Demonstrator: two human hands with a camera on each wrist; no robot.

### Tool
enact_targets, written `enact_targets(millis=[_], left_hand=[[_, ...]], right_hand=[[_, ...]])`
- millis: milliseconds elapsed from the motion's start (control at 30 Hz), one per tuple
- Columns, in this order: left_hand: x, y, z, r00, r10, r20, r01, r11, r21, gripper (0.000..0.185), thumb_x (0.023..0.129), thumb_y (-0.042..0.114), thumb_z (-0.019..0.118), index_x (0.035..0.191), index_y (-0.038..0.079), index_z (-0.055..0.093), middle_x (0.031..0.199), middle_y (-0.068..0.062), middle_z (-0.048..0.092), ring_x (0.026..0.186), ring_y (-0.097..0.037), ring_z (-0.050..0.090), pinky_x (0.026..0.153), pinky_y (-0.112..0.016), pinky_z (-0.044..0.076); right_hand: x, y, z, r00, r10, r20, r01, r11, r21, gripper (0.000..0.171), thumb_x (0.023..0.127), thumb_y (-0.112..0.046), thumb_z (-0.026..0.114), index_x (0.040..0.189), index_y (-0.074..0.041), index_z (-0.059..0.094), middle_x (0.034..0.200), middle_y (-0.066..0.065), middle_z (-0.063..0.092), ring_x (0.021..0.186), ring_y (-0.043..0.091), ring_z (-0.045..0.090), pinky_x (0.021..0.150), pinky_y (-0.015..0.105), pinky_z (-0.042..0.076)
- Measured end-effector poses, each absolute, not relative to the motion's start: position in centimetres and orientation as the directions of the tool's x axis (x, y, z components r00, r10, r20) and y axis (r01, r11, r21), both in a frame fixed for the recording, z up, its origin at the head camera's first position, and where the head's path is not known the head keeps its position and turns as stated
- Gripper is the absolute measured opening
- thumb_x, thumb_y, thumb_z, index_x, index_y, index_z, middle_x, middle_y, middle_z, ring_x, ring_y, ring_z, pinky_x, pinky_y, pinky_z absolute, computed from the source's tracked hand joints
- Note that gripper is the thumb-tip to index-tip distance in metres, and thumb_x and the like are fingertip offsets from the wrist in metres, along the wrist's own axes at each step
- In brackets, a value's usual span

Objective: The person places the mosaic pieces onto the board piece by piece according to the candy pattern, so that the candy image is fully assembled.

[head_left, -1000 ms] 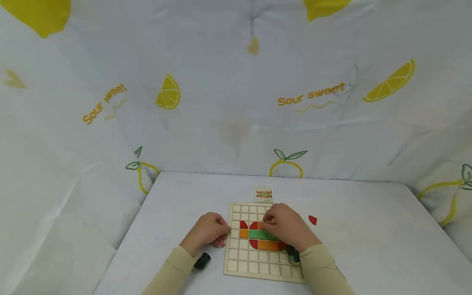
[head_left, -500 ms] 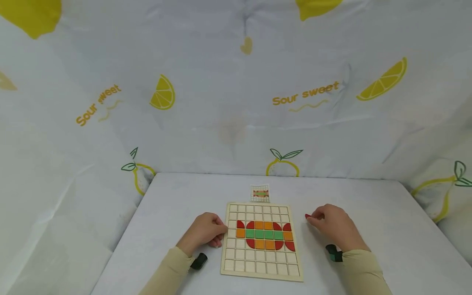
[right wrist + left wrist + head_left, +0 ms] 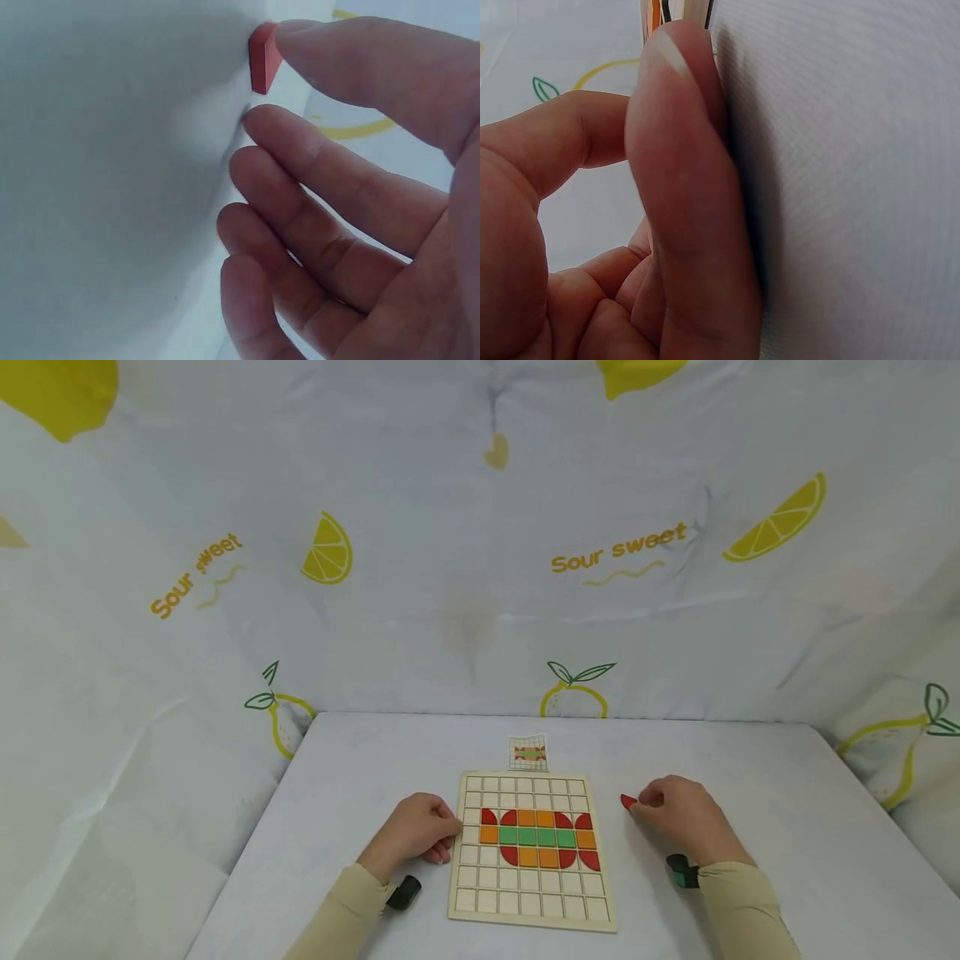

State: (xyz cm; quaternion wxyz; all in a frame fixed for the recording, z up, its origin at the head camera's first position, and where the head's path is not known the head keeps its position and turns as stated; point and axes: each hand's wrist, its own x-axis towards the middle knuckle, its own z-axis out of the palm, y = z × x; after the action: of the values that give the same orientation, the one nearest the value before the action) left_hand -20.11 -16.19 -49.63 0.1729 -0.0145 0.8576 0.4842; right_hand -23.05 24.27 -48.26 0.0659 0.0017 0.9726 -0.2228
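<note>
My right hand [image 3: 678,818] rests right of the wooden grid board [image 3: 532,902], index fingertip touching the red piece [image 3: 627,801], nothing pinched. My left hand [image 3: 416,831], loosely curled, presses the board's left edge.

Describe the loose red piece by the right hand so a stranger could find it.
Start at the square wooden grid board on the white table. Look right to the right hand; at its fingertips lies a small red wooden piece. It alone lies off the board.
</note>
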Motion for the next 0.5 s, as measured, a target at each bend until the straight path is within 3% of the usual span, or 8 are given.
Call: enact_targets(millis=[333,500], left_hand=[[-20.1,-16.2,-49.7,-0.937,0.137,-0.321,-0.2,0.542,0.816,0.015,0.089,0.02,0.071,0.086,0.007,0.065,0.066,-0.005,0.068,0.051,-0.014,0.067,0.05,-0.029,0.058],[-20.2,-16.2,-49.7,-0.939,0.137,-0.317,-0.196,0.543,0.816,0.015,0.089,0.021,0.07,0.086,0.007,0.065,0.066,-0.005,0.068,0.051,-0.014,0.067,0.05,-0.029,0.058]], right_hand=[[-23.7,22.6,-48.8,-0.983,-0.168,-0.072,-0.117,0.882,-0.456,0.02,0.082,-0.024,0.082,0.096,-0.01,0.077,0.093,0.002,0.069,0.088,0.02,0.06,0.085,0.048,0.055],[-23.6,22.5,-48.7,-0.986,-0.153,-0.073,-0.105,0.889,-0.446,0.019,0.082,-0.023,0.082,0.096,-0.011,0.077,0.093,0.003,0.068,0.087,0.021,0.059,0.084,0.047,0.054]])
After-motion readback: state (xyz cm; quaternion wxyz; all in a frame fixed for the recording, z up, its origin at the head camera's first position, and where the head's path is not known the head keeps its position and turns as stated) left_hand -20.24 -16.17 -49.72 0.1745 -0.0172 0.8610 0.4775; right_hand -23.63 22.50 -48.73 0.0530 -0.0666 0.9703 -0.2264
